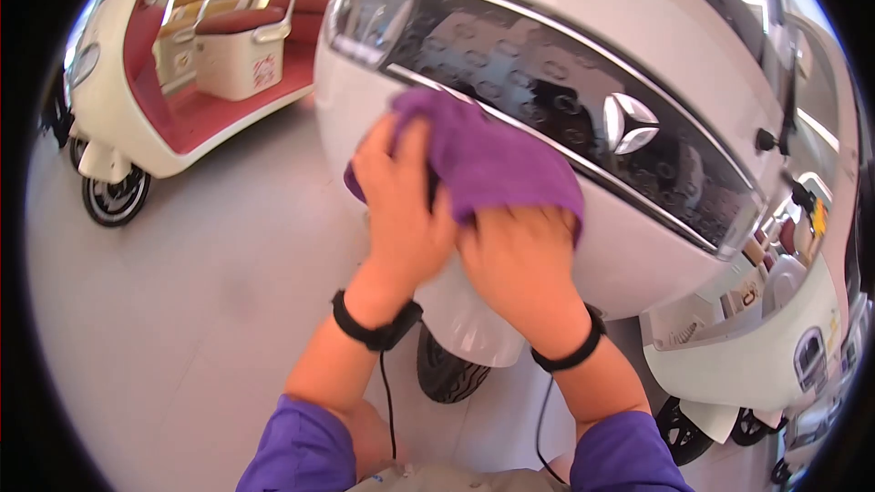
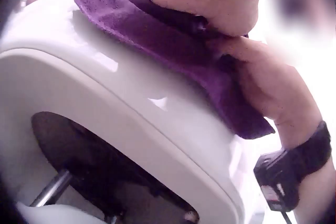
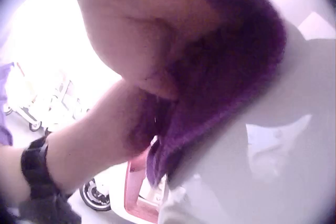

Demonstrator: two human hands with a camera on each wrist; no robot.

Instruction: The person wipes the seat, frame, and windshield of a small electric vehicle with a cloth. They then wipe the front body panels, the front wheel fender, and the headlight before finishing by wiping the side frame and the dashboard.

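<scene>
I had both hands on the purple cloth (image 1: 488,159), which lay spread against the rounded white nose of the scooter (image 1: 629,260), just below the dark glossy panel (image 1: 565,100) that carries the chrome emblem (image 1: 631,123). Taking that emblem as my marker, the cloth sat to its left and a little lower, its long axis running along the lower edge of the panel, slanting down toward the emblem's side.

My left hand (image 1: 401,205) lay over the cloth's end farthest from the emblem, fingers fairly straight and pressing flat, though the thumb side was hidden, so I could not tell whether it pinched a fold. My right hand (image 1: 519,260) covered the lower edge nearer the emblem, so it was the nearer hand to the panel's unwiped stretch. In the right wrist view the cloth (image 3: 231,77) bunched up around the palm, which looked to me like a loose hold, not a hard clutch. The two hands were touching each other, side by side.

In the left wrist view the cloth (image 2: 173,45) looked thick and napped, like microfibre, deep violet, folded at least once, with one corner hanging free below the right wrist. It lay on the curved white shell above the front wheel (image 1: 448,372). I judged it soft and ready to slide on that gloss.
</scene>
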